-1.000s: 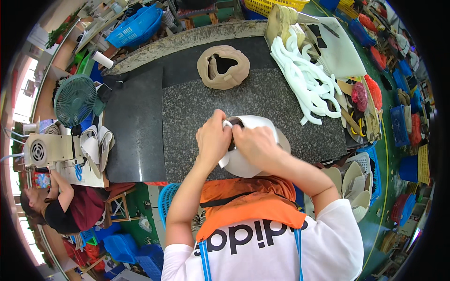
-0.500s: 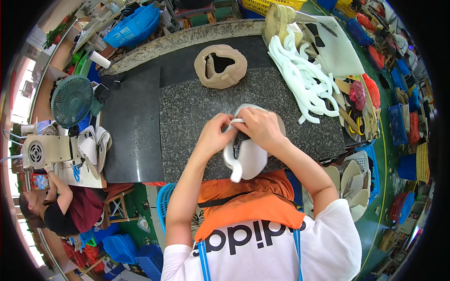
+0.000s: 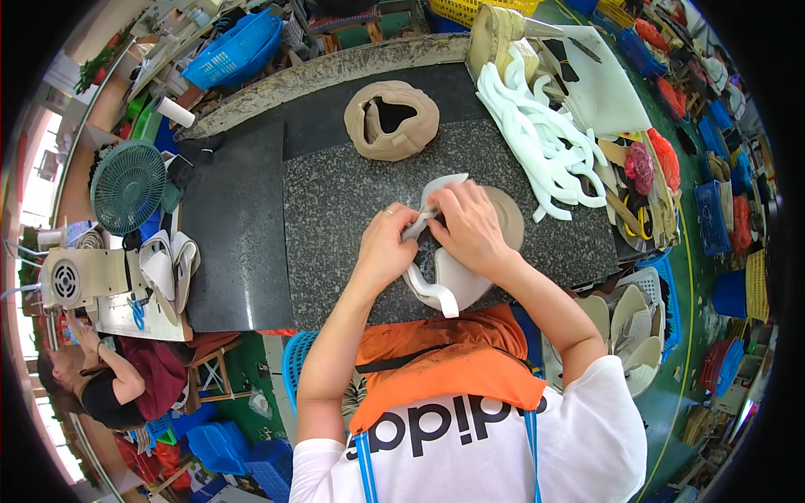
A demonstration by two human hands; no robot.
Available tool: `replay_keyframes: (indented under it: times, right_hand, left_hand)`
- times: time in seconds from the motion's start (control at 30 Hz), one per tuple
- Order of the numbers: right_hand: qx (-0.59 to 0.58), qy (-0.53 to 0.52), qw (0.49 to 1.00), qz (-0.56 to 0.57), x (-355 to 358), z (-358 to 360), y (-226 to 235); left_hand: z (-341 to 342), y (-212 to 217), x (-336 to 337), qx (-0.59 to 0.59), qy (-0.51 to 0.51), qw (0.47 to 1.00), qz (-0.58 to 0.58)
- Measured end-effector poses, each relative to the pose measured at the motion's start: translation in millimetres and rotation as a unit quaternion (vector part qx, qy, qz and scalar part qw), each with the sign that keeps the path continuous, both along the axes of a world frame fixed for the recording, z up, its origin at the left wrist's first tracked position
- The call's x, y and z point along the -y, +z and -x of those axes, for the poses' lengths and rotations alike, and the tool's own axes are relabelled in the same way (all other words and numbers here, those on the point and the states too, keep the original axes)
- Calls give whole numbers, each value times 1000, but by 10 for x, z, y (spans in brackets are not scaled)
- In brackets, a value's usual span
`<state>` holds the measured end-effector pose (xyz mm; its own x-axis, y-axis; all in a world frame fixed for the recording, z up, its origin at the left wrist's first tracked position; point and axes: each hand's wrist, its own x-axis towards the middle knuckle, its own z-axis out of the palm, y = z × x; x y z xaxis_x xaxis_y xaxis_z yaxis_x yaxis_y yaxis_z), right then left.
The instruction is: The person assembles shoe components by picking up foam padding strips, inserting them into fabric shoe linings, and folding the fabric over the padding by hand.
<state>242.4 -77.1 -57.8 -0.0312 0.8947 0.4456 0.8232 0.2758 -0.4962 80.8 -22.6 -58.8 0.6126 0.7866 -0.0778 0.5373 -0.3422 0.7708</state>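
— Looking down through the head camera, what is held by the hands?

— A white foam strip [image 3: 432, 243] is gripped by both. The left hand [image 3: 384, 247] is closed on the strip's left side, and the right hand [image 3: 471, 226] is closed over its upper part, fingers curled down onto it. The two hands are almost touching. The strip loops out below them, its lower end hanging just past the near edge of the stone worktop [image 3: 335, 201].

— What is found under the hands?

— A tan round piece [image 3: 507, 220] is partly covered by the right hand, and a pale flat piece [image 3: 457, 281] is seen just below both hands, against the orange apron [image 3: 436, 369].

— And further out?

— Beyond the hands, a tan padded ring [image 3: 392, 120] is laid on the worktop, well apart from them. To the right of the right hand a pile of white foam strips [image 3: 545, 142] is heaped. Far to the left of the left hand a green fan [image 3: 127, 186] is stood, and another person [image 3: 109, 381] is seated lower left.
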Motion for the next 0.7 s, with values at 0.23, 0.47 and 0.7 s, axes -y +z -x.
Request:
replay_keyframes:
  times: [0.23,0.47,0.7]
  right_hand:
    - [-203,-35,931,301,67,-204,171]
    - [-68,158,980,97,-232,-79,120]
    - [-38,137,984,110,-269,104,-62]
  left_hand:
    - [179,480,189,-254,-36,964,-72]
    - [251,247,-116,-27,17,940,-341]
    - [128,156,446,212,201,950,113]
